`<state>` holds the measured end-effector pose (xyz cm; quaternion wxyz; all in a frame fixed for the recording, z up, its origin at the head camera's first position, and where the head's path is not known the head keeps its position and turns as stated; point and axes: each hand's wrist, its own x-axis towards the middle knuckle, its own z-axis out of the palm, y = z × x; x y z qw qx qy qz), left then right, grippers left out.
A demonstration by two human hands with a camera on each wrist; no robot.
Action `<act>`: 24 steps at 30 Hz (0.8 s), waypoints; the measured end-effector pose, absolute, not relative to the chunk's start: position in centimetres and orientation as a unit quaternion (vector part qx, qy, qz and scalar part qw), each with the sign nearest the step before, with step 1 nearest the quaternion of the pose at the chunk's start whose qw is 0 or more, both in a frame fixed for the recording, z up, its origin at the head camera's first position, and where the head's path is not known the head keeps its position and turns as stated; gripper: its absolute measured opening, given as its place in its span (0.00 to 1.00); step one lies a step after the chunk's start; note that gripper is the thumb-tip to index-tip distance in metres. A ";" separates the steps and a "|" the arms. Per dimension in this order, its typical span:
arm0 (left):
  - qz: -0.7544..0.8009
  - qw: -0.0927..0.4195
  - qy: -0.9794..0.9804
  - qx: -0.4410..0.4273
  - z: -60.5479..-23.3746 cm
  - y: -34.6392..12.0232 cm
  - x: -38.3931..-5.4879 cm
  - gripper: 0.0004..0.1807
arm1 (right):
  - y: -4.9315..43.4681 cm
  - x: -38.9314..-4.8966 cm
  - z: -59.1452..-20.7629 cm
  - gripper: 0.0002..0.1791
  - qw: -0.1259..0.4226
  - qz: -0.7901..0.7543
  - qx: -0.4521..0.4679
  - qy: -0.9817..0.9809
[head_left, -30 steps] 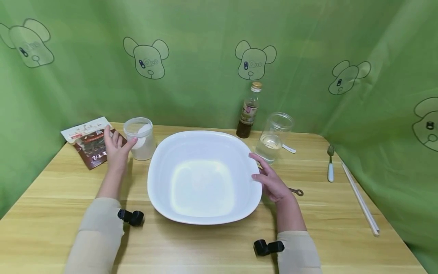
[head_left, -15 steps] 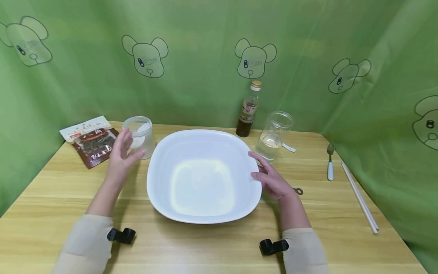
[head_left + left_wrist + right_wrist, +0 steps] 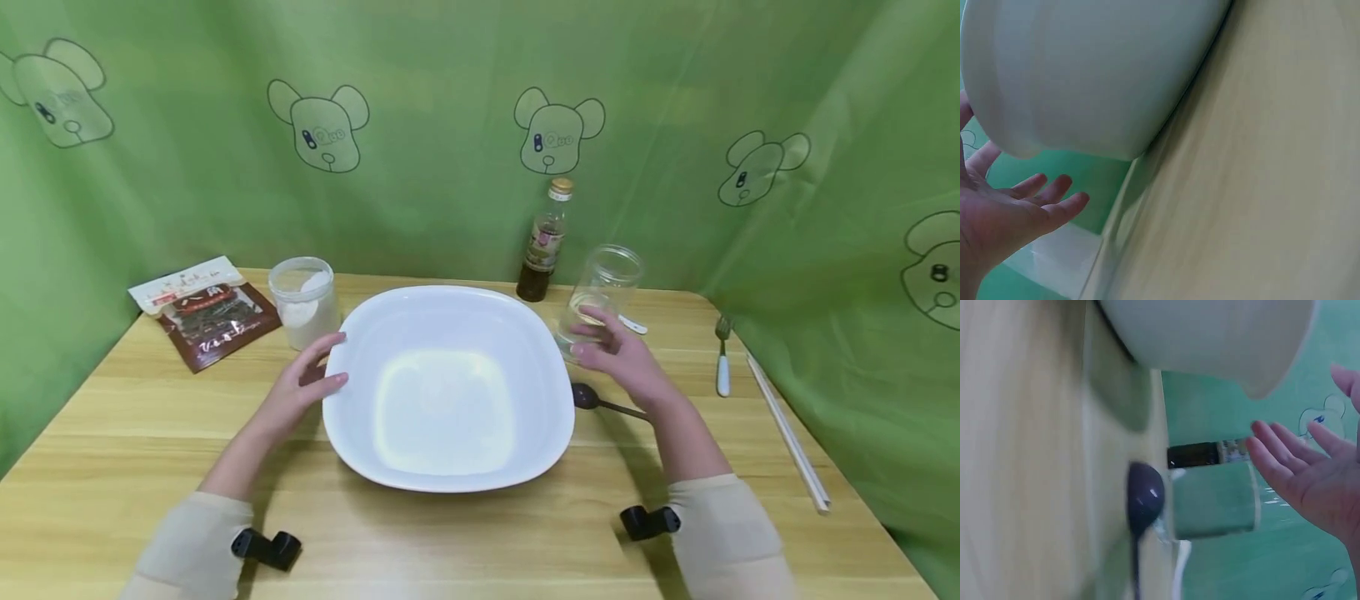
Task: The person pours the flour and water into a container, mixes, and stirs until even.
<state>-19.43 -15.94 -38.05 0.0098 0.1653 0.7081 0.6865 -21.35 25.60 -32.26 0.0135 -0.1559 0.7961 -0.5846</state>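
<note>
A large white basin [image 3: 450, 400] stands in the middle of the wooden table. My left hand [image 3: 296, 392] is at its left rim, thumb and forefinger by the edge. In the left wrist view the other fingers of that hand [image 3: 1010, 212] are spread beside the basin wall [image 3: 1085, 75]. My right hand [image 3: 618, 358] hovers off the basin's right side, before the clear glass of liquid [image 3: 596, 287], partly covering it. Its fingers are spread and hold nothing in the right wrist view. Beneath it lies a dark spoon [image 3: 588, 397], part of its handle hidden by the arm.
Back left are a brown-and-white food packet [image 3: 213, 321] and an open clear tub of white powder [image 3: 303, 312]. A dark sauce bottle [image 3: 543, 246] stands behind the basin. A fork [image 3: 723, 358] and white chopsticks [image 3: 791, 433] lie at the right. Green curtain [image 3: 450, 125] surrounds the table.
My left hand has moved from the packet and tub down to the basin's left rim. My right hand has left the right rim and moved right, uncovering the spoon's bowl.
</note>
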 end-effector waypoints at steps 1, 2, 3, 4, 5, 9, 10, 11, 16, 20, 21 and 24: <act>0.685 0.014 0.711 0.161 -38.1 -15.9 -19.4 0.30 | 25.9 -21.3 -32.1 0.32 -0.020 -0.579 -0.152 0.800; 0.684 0.017 0.712 0.156 -38.2 -15.8 -19.3 0.30 | 26.2 -21.3 -32.1 0.31 -0.057 -0.586 -0.145 0.795; 0.685 0.020 0.712 0.151 -38.2 -15.8 -19.3 0.29 | 26.9 -21.8 -32.7 0.29 -0.096 -0.604 -0.144 0.778; 0.685 0.022 0.714 0.147 -38.2 -15.7 -19.2 0.29 | 27.5 -22.2 -33.1 0.27 -0.139 -0.618 -0.136 0.762; 0.688 0.023 0.711 0.145 -38.3 -15.7 -19.2 0.29 | 28.2 -22.7 -33.8 0.24 -0.178 -0.637 -0.126 0.739; 0.712 0.034 0.685 0.150 -38.3 -15.5 -19.2 0.28 | 28.8 -23.6 -34.3 0.22 -0.283 -0.618 -0.036 0.732; 0.720 0.036 0.677 0.151 -38.4 -15.5 -19.2 0.28 | 28.5 -23.7 -34.0 0.25 -0.286 -0.604 0.000 0.744; 0.727 0.039 0.669 0.150 -38.4 -15.5 -19.2 0.28 | 28.1 -23.8 -33.7 0.28 -0.280 -0.590 0.029 0.757; 0.756 0.061 0.636 0.140 -38.5 -15.4 -19.0 0.29 | 28.7 -26.7 -36.0 0.47 -0.222 -0.582 0.091 0.777; 0.770 0.079 0.617 0.141 -38.7 -15.4 -19.0 0.30 | 29.8 -29.4 -38.5 0.52 -0.212 -0.582 0.071 0.781; 0.772 0.080 0.614 0.142 -38.8 -15.4 -19.0 0.30 | 29.7 -29.8 -38.6 0.52 -0.215 -0.587 0.068 0.777; 0.778 0.081 0.607 0.143 -38.9 -15.4 -19.1 0.31 | 27.9 -29.2 -37.1 0.52 -0.221 -0.597 0.068 0.768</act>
